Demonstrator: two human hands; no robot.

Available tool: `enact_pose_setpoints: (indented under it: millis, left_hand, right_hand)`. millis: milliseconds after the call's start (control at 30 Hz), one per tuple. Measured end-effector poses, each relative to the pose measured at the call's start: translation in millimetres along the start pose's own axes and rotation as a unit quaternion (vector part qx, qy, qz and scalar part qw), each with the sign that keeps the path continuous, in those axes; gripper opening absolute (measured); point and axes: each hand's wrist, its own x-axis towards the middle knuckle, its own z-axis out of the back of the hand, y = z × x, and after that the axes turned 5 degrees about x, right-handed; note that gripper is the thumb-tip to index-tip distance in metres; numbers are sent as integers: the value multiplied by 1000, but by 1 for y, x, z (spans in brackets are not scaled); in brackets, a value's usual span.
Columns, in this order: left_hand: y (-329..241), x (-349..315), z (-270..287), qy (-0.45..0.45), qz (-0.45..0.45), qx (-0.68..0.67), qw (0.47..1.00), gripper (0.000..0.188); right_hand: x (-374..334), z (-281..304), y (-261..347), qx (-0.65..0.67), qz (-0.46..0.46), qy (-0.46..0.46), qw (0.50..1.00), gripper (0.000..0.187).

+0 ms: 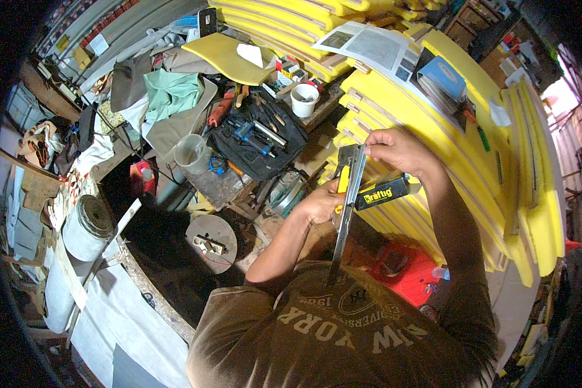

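Observation:
A black and yellow tool (386,191) with a long, thin metal rail (347,220) is in front of my chest; it looks like a staple gun with a long magazine. My left hand (319,204) is wrapped round its yellow part, left of the rail. The rail slants from a dark block (348,156) at the upper end down toward my shirt. At that upper end my right hand (394,150) is closed in a pinch, thumb and fingertips against the rail. Whatever small piece the fingertips may hold is too small to make out.
Yellow foam-covered panels (446,168) are stacked ahead and right, with papers (375,46) on top. Hand tools lie on a dark cloth (265,169) on the bench, beside a white bucket (304,99) and a clear container (192,154). A grey roll (89,227) stands left; a round stool (211,244) is below.

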Motion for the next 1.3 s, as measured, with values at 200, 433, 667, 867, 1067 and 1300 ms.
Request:
enact_pose_setpoints:
  millis: [200, 433, 667, 867, 1067, 1300]
  left_hand:
    - [9, 2, 11, 12, -10, 26, 1000, 45]
    - [7, -2, 8, 17, -6, 24, 1000, 45]
    - [-5, -6, -6, 10, 4, 43, 999, 46]
    - [-5, -4, -9, 36, -39, 25, 998, 47]
    - [-11, -13, -7, 42, -87, -28, 995, 59]
    - [-11, -19, 6, 28, -65, -22, 997, 62]
  right_hand:
    - [1, -2, 5, -1, 15, 1, 1000, 12]
    - [3, -5, 1, 29, 41, -32, 998, 12]
    - [-12, -5, 18, 69, 16, -104, 992, 12]
    - [-6, -9, 19, 116, 108, -156, 975, 7]
    - [-35, 5, 46, 161, 163, -247, 942, 14]
    - [-103, 18, 52, 16, 230, -372, 899, 12]
